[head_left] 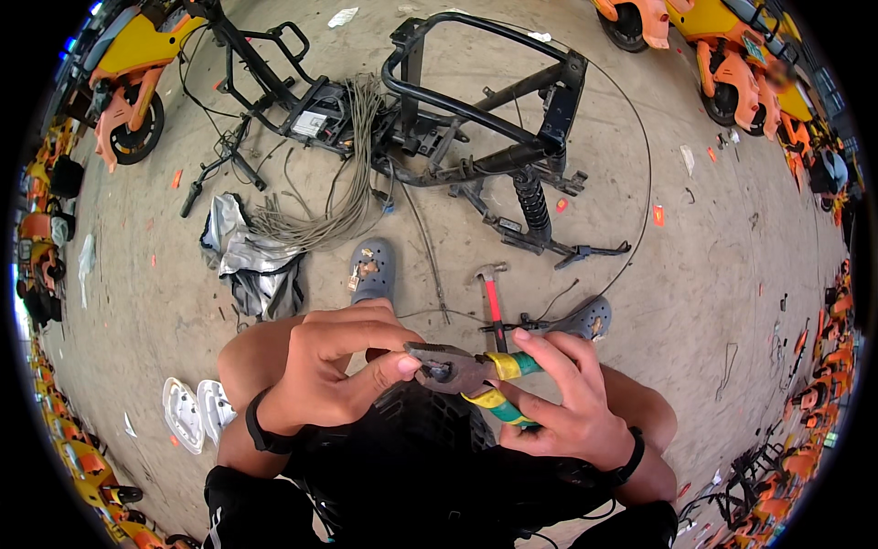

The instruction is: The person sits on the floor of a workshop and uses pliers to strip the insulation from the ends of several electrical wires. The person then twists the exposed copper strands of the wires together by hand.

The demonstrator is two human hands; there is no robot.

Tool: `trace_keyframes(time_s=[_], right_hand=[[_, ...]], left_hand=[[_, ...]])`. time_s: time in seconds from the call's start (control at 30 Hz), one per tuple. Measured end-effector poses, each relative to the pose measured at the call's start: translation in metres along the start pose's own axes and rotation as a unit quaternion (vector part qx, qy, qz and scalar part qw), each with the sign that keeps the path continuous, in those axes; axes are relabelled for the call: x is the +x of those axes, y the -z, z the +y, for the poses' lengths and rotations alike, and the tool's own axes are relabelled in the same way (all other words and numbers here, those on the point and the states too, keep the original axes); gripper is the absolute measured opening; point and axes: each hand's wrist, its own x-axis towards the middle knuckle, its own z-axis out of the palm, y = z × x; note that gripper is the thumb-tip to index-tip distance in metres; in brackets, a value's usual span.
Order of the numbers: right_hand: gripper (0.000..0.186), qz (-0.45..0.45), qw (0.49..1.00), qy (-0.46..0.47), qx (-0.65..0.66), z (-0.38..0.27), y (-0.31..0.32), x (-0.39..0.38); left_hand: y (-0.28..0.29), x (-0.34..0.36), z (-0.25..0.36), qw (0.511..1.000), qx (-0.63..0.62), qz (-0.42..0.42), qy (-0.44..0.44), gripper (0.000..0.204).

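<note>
Above my lap, my right hand (569, 398) grips the green and yellow handles of a pair of pliers (455, 371), its jaws pointing left. A small dark piece sits between the jaws; its kind is too small to tell. My left hand (343, 366) is closed in a pinch at the tip of the jaws, thumb and forefinger pressed together by the dark piece. What lies between those fingertips is mostly hidden. Just beyond the pliers, a claw hammer (494, 304) with a red and black handle lies on the floor between my feet.
Ahead lies a black scooter frame (476, 110) with a coil spring shock (531, 203) and a bundle of grey cables (352, 197). A silver-grey cloth (245, 256) is crumpled at left. White plastic parts (185, 414) rest beside my left knee. Orange and yellow scooters (137, 78) line the edges.
</note>
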Motion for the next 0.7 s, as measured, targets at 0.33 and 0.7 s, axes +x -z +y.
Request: trace_keyframes(time_s=[0.33, 0.7], right_hand=[[0.034, -0.002, 1.0, 0.002, 0.018, 0.0011, -0.0007, 0.0], [0.033, 0.001, 0.999, 0.009, 0.043, 0.001, -0.0032, -0.0004]], left_hand=[[-0.0007, -0.0011, -0.0019, 1.0, -0.007, 0.006, -0.003, 0.01], [0.0004, 0.0002, -0.002, 1.0, 0.011, 0.004, -0.026, 0.01]])
